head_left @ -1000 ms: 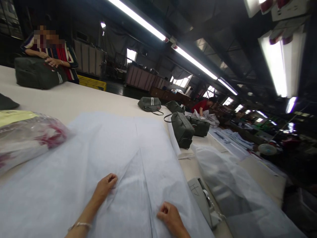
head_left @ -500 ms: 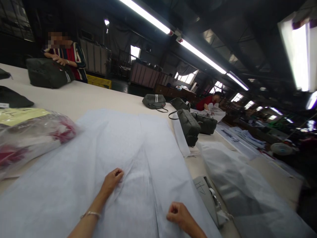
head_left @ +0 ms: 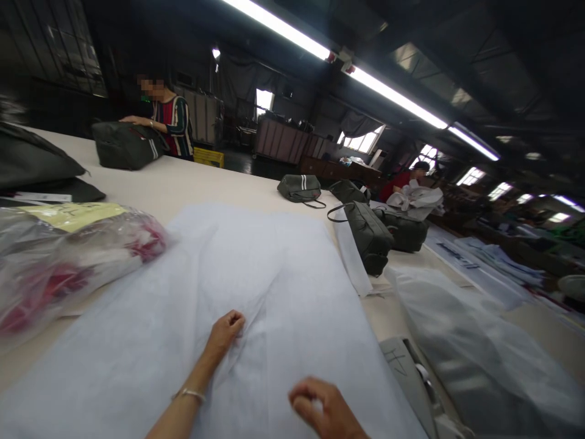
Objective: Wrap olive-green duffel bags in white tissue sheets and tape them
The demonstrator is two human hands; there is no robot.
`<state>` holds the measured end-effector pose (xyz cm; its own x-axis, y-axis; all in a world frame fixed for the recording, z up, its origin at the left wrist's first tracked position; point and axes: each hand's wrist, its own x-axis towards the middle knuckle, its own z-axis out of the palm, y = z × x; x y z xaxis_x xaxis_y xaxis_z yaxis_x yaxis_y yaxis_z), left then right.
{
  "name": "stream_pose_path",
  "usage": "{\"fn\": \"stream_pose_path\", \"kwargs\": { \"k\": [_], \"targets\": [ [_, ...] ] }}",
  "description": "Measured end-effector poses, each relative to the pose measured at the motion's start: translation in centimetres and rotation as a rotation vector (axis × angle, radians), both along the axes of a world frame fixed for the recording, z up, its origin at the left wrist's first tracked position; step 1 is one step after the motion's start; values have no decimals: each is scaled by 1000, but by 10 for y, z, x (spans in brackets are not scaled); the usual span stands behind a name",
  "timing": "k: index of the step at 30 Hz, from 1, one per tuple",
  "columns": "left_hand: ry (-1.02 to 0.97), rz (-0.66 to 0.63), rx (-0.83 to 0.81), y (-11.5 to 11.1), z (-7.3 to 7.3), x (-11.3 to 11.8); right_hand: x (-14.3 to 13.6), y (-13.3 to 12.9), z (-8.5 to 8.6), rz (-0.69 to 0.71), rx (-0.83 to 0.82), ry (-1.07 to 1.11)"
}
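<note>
A large pale, thin sheet point(head_left: 233, 256), perhaps plastic or paper, spreads over the table in front of me, with creases running across its middle. My left hand point(head_left: 227, 332) is closed in a pinch on this sheet, and folds fan out from the fingertips. Over the sheet's near right part, my right hand point(head_left: 322, 405) is curled with thumb and fingers drawn together; whether anything lies between them is hidden. Right of the sheet sits a grey tape dispenser point(head_left: 409, 378) with a mark written on it.
At left lies a clear plastic bag point(head_left: 82, 262) with red and white contents and a yellow label. Dark green bags point(head_left: 368, 235) stand at the right back. A translucent plastic sheet point(head_left: 461, 341) covers the right side. Across the table point(head_left: 219, 186), a person point(head_left: 171, 116) handles another dark bag point(head_left: 125, 143).
The view has turned left, shifting the scene rightward. My right hand has come closer to my left, and the long fold between them has flattened. My left hand keeps its pinch.
</note>
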<state>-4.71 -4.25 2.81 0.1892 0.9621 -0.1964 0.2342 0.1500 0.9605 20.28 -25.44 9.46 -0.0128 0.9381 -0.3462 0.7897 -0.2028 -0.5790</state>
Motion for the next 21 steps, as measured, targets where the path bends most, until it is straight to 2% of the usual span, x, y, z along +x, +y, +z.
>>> {"fn": "stream_pose_path", "kwargs": {
  "k": [2, 4, 6, 8, 10, 12, 17, 19, 21],
  "targets": [
    [11, 8, 3, -1, 2, 0, -7, 45, 2, 72, 236, -53],
    [27, 13, 10, -1, 3, 0, -11, 87, -10, 118, 466, -185],
    [45, 17, 20, -1, 2, 1, -12, 115, -37, 137, 554, -313],
    [58, 19, 29, -1, 1, 0, -13, 127, -69, 147, 535, -369],
    [62, 19, 30, 0, 0, 0, -14, 127, -94, 134, 528, -386],
    [56, 22, 28, 1, -2, 0, -17, 122, -106, 85, 567, -401],
    [24, 41, 33, 1, -3, 0, -21, 102, -102, 16, 678, -434],
    [10, 47, 36, 1, -2, 0, -21, 79, -106, 3, 670, -435],
    [-3, 52, 33, 0, -2, 0, -20, 44, -114, -27, 605, -433]
  ]
}}
